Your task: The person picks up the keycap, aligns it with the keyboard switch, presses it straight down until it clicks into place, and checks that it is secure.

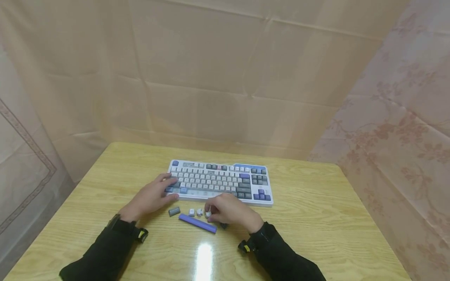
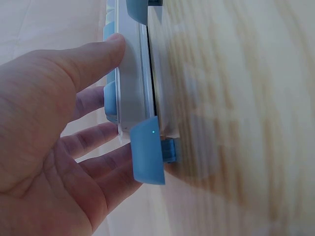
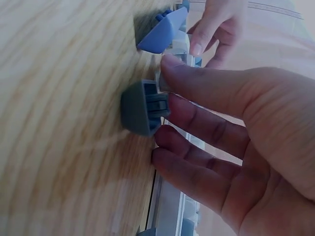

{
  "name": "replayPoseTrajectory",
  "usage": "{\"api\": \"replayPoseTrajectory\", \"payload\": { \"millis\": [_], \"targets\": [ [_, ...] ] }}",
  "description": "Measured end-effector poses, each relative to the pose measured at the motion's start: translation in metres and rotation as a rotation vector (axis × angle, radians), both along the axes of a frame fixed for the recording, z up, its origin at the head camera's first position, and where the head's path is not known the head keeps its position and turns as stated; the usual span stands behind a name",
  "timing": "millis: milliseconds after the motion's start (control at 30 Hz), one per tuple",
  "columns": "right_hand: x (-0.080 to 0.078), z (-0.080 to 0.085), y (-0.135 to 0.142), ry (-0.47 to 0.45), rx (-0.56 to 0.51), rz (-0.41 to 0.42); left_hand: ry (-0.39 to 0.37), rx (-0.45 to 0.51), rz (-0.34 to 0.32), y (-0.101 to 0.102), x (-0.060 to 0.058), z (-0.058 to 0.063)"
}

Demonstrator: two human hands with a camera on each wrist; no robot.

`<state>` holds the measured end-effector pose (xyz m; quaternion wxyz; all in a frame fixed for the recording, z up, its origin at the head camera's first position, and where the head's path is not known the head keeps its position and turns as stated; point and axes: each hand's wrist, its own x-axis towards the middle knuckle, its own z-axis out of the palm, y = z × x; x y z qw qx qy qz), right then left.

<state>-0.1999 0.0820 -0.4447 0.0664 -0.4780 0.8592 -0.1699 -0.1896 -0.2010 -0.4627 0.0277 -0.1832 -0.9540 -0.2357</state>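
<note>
A white-framed keyboard (image 1: 211,181) with white, grey, blue and purple keys lies on the table. My left hand (image 1: 154,194) rests at its left front corner, fingers over the leftmost keys and thumb (image 2: 101,56) against the front side. In front of the keyboard, my right hand (image 1: 230,210) pinches a small white keycap (image 1: 208,214) between thumb and fingers. The head view shows a grey keycap (image 1: 174,211), two white keycaps (image 1: 191,212) and a long purple spacebar keycap (image 1: 197,223) lying loose. A dark keycap (image 3: 135,109), its stem showing, sits beside the right fingertips.
The wooden table (image 1: 309,218) extends around the keyboard. Behind it hangs a beige cloth (image 1: 211,78); a flower-patterned cloth (image 1: 397,136) hangs to the right. Both wrists carry strapped devices (image 1: 142,235).
</note>
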Motion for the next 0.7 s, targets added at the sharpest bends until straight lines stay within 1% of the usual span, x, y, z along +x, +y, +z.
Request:
{"api": "replayPoseTrajectory", "payload": {
  "millis": [233,400,533,700],
  "targets": [
    [0.0001,-0.0014,-0.0011,0.011,-0.028,0.008,0.02,-0.004,-0.005,-0.0002,0.0006,0.0008],
    [-0.0001,-0.0031,-0.0007,0.005,-0.042,-0.012,0.005,-0.001,-0.001,0.0003,0.0008,0.0017],
    [-0.0006,-0.0049,-0.0001,0.031,-0.05,-0.023,-0.005,0.0,0.002,0.0006,0.0006,0.0014],
    [-0.0008,-0.0056,0.0009,0.081,-0.057,-0.011,-0.021,-0.004,0.01,0.0006,0.0001,0.0001]
  ]
}}
